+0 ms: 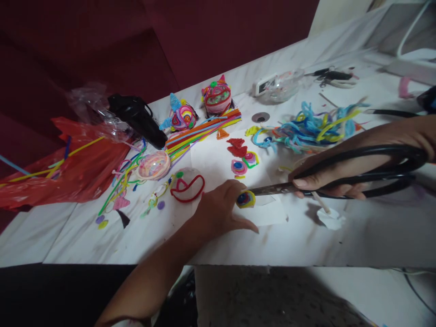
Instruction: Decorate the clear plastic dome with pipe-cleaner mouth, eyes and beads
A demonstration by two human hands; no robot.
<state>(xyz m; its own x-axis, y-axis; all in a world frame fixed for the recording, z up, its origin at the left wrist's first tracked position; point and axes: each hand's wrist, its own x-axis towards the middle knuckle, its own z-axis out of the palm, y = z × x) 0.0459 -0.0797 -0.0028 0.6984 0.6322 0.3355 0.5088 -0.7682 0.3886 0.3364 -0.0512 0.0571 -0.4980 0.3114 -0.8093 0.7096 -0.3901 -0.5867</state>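
Note:
My left hand (221,204) is over the white paper (272,215), its bent fingertips on a small yellow-and-blue coiled pipe-cleaner piece (245,199). Its thumb sticks out lower down, apart from the piece. My right hand (327,175) grips large black-handled scissors (402,156). The blades point left, and their tips meet the edge of the coiled piece. Just above lie a pink-and-blue coil (239,167), a yellow, green and pink coil (251,159) and red pieces (237,147). A red pipe-cleaner loop (187,200) is left of my left hand.
Behind are a bundle of pipe cleaners (204,129), two decorated balls (184,117) and a black glue gun (136,116). A heap of blue and yellow strands (306,127) lies at right. A red plastic bag (85,156) covers the left. A stick on white scrap (330,218) is near the front edge.

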